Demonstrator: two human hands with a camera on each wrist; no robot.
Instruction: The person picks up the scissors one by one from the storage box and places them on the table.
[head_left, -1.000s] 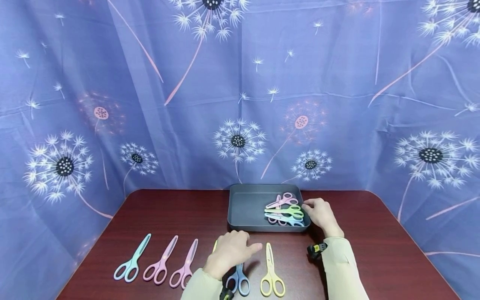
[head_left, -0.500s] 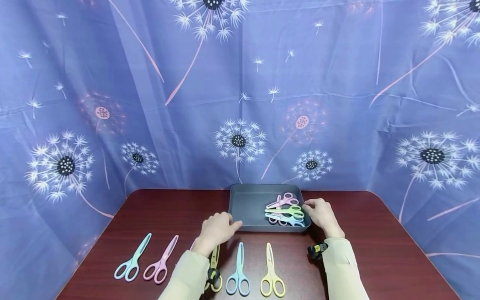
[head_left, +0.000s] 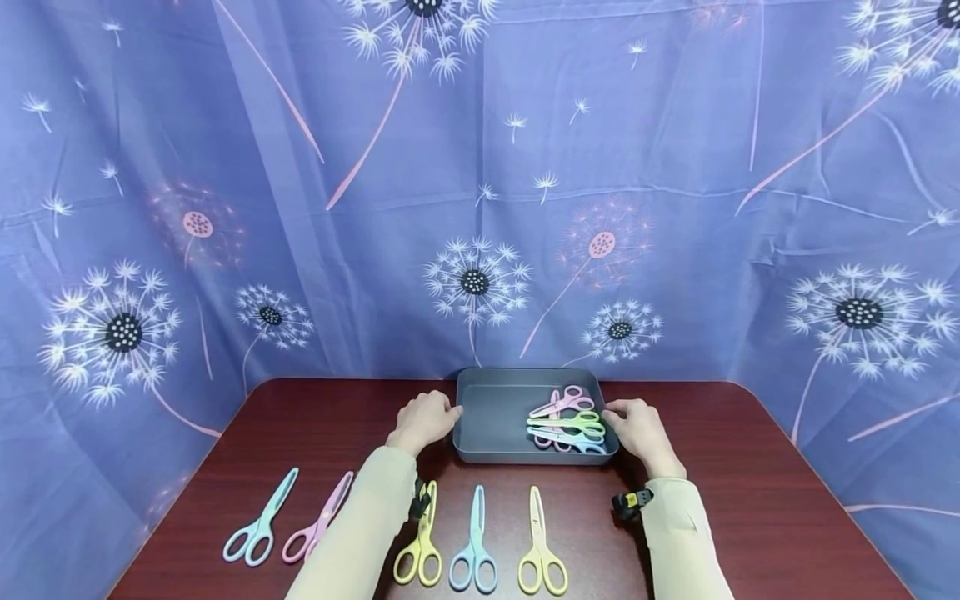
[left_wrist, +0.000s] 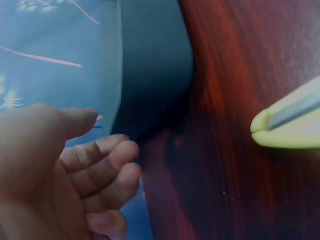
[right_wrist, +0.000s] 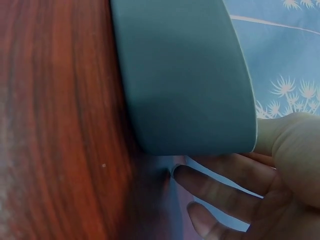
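Note:
A dark grey tray (head_left: 495,457) stands at the back of the table. Pink scissors (head_left: 564,402), green scissors (head_left: 573,423) and blue scissors (head_left: 577,439) overlap in its right half. My right hand (head_left: 636,425) grips the tray's right wall, thumb over the rim and fingers outside, as the right wrist view also shows. At the opposite end, my left hand (head_left: 424,419) reaches the tray's left wall. In the left wrist view its thumb and loosely bent fingers are spread apart, with the fingertips right at the wall's edge.
In front lie a row of scissors: teal (head_left: 258,525), pink (head_left: 318,525), yellow (head_left: 422,542), blue (head_left: 476,546) and another yellow pair (head_left: 538,546). My left sleeve (head_left: 360,517) crosses over the row. A blue dandelion-patterned curtain (head_left: 375,250) hangs behind the table (head_left: 757,500).
My left hand has moved from over the scissors row back and leftward to the tray's left wall. My right hand has stayed at the right wall.

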